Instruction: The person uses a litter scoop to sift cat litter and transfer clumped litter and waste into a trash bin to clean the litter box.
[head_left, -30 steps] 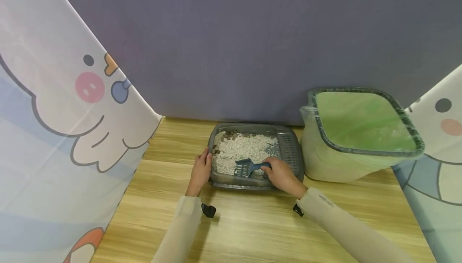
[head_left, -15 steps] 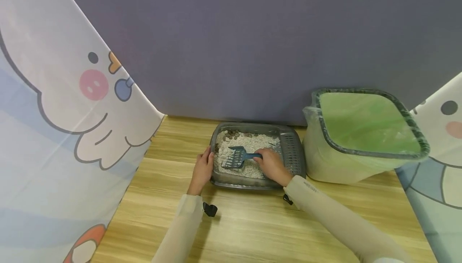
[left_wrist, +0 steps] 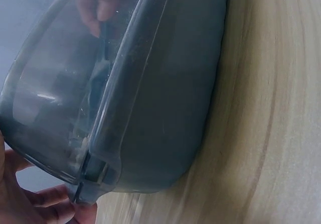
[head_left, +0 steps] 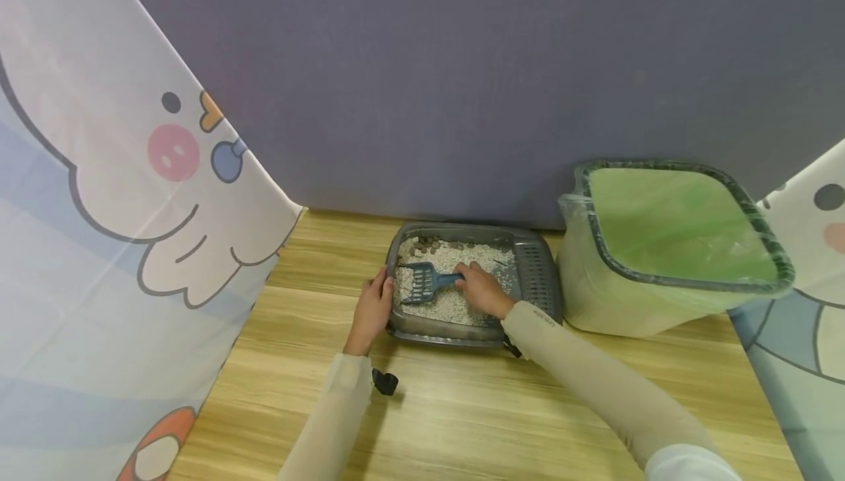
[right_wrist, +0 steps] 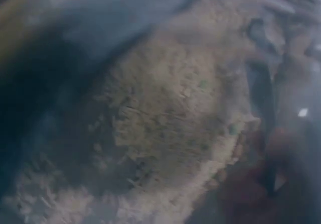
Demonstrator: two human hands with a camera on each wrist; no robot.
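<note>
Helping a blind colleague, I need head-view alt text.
A person's right grip holds a blue slotted scoop inside a grey tray of pale litter; the left grip holds the tray's left edge. A lined bin stands to the right.

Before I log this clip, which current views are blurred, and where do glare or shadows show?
Right wrist: heavily blurred, the litter smeared; left wrist: clearer but dim, the litter tray showing a short glare streak on its translucent guard; head: clear enough to read the slotted litter scoop, with sheen on the wooden tabletop and shadow beside the left sleeve.
</note>
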